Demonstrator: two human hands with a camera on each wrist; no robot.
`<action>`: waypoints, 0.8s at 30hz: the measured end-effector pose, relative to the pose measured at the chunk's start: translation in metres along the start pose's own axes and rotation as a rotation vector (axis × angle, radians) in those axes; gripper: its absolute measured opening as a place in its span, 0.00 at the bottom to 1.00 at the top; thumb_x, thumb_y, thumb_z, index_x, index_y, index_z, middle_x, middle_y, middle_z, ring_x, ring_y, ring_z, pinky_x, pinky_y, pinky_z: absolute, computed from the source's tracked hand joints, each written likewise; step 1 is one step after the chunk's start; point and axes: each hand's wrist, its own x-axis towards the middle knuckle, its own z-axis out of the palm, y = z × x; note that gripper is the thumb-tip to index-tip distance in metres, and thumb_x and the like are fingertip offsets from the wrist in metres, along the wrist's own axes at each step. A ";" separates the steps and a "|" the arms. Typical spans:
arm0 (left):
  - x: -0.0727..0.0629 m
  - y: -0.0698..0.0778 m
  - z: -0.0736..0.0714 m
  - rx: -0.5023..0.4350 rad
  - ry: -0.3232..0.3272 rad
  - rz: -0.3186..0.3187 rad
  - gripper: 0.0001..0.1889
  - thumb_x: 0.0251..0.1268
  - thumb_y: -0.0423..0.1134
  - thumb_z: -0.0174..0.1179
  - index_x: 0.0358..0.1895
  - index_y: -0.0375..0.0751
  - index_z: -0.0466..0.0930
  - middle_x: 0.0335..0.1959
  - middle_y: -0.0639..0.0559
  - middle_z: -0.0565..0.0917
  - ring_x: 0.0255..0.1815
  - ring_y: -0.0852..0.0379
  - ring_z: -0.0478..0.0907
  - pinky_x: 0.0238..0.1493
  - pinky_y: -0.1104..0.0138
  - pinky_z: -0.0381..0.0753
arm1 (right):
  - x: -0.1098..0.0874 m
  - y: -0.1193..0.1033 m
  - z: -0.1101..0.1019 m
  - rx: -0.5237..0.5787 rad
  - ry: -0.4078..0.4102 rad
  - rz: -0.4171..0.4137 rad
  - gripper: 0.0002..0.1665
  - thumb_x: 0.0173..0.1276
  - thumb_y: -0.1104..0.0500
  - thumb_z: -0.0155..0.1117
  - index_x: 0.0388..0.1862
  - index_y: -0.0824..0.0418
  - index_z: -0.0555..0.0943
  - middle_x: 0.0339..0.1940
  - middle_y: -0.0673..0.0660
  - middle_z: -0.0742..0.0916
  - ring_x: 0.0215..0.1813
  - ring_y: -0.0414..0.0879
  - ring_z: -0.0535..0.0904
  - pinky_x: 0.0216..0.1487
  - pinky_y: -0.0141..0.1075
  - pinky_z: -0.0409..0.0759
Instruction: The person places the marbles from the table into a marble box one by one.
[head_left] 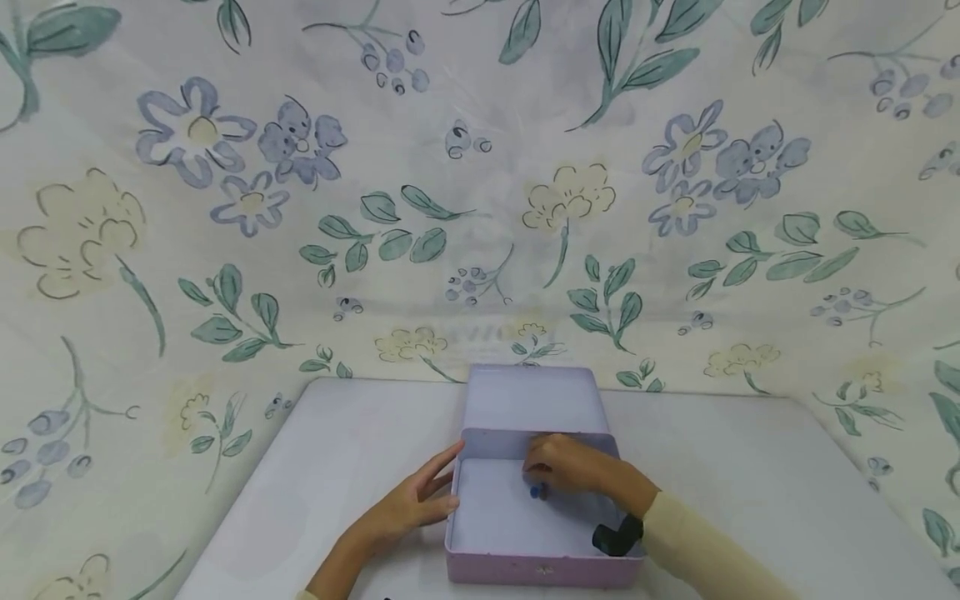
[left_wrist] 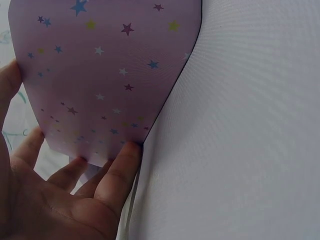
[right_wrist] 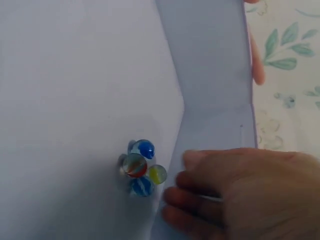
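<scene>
A lilac tin box lies open, its lid tipped back; coloured stars cover its outer wall. My left hand is at the box's left side, spread fingertips touching the wall. Inside the box, my right hand is near the back wall, its fingers loosely bent. Several glass marbles sit bunched just beside those fingers: a red-streaked marble, a yellow-streaked marble and blue marbles. No marble shows between the right hand's fingers.
The box stands on a white table. Behind it and at both sides hangs a flower-printed cloth. A black device on the right wrist overlaps the box's front right corner.
</scene>
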 end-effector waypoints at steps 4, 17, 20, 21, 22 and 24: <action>0.001 0.001 -0.002 0.019 0.001 0.013 0.40 0.74 0.39 0.57 0.81 0.62 0.45 0.84 0.46 0.37 0.80 0.25 0.43 0.69 0.42 0.71 | -0.003 0.000 -0.015 0.064 0.012 -0.020 0.08 0.67 0.63 0.68 0.44 0.61 0.89 0.37 0.49 0.90 0.39 0.32 0.82 0.44 0.24 0.83; 0.002 0.005 -0.003 0.041 -0.001 0.036 0.40 0.74 0.41 0.57 0.81 0.60 0.45 0.84 0.42 0.38 0.79 0.24 0.44 0.69 0.42 0.71 | -0.074 0.013 -0.077 0.145 0.297 -0.027 0.09 0.68 0.63 0.67 0.46 0.61 0.88 0.39 0.52 0.90 0.40 0.35 0.84 0.40 0.29 0.85; 0.001 0.005 -0.003 0.037 -0.014 0.039 0.40 0.73 0.42 0.58 0.82 0.58 0.44 0.83 0.40 0.37 0.79 0.23 0.43 0.68 0.42 0.72 | -0.100 0.023 -0.076 0.150 0.352 0.008 0.09 0.67 0.65 0.67 0.46 0.63 0.87 0.39 0.53 0.90 0.40 0.34 0.84 0.40 0.30 0.86; 0.001 0.005 -0.003 0.037 -0.019 0.040 0.41 0.74 0.42 0.57 0.82 0.57 0.44 0.83 0.39 0.37 0.78 0.22 0.43 0.67 0.42 0.73 | -0.107 0.026 -0.073 0.152 0.362 0.021 0.09 0.67 0.65 0.67 0.45 0.63 0.87 0.39 0.53 0.90 0.40 0.33 0.84 0.40 0.30 0.86; 0.000 0.005 -0.002 0.034 -0.025 0.040 0.41 0.74 0.43 0.57 0.82 0.56 0.44 0.83 0.39 0.37 0.78 0.22 0.43 0.67 0.42 0.73 | -0.114 0.029 -0.071 0.159 0.364 0.035 0.09 0.67 0.65 0.67 0.45 0.63 0.87 0.38 0.54 0.89 0.41 0.33 0.84 0.39 0.30 0.86; -0.001 0.004 -0.002 0.034 -0.032 0.044 0.41 0.74 0.42 0.57 0.82 0.54 0.43 0.83 0.38 0.37 0.78 0.21 0.43 0.66 0.42 0.74 | -0.127 0.035 -0.066 0.167 0.363 0.056 0.08 0.68 0.65 0.66 0.45 0.63 0.87 0.38 0.53 0.89 0.40 0.32 0.84 0.38 0.30 0.86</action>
